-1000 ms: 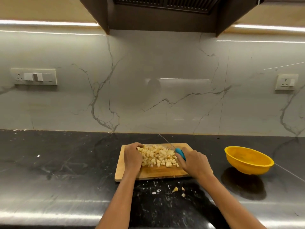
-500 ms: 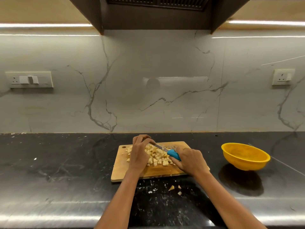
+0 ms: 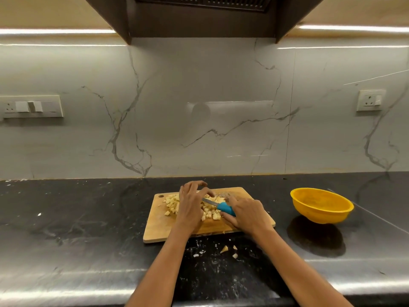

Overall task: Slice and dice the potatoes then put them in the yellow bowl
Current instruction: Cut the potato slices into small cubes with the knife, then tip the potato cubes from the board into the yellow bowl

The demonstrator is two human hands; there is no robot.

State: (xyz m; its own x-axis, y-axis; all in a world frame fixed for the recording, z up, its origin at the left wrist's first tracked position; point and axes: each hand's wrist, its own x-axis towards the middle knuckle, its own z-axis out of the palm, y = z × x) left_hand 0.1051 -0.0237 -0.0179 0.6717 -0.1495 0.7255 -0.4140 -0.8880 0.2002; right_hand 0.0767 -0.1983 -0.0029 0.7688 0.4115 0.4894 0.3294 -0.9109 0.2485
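A: Entry. Diced potatoes (image 3: 209, 210) lie heaped mid-way on the cutting board (image 3: 159, 227); a few strays sit on the counter (image 3: 88, 229) at 6 o'clock of the board. Yellow bowl (image 3: 321, 206) stands well apart at 3 o'clock and looks empty.

B: Hands?

A: Left hand (image 3: 190, 204) is over the pile, fingers loosely bent, tips at the blade of the knife (image 3: 218, 205); whether it pinches anything, cannot tell. Right hand (image 3: 247, 212) rests on the blue handle, fingers fairly straight, so its grip reads as loose.

B: Knife axis?

A: Long axis runs roughly 10-to-4 o'clock, tip toward 10, under the left hand.

B: Handling?

A: Judgement: the cubes are light, firm, wet and likely slippery, prone to scatter. Better scooped in cupped hands, or carried on the board and scraped off, than picked singly.
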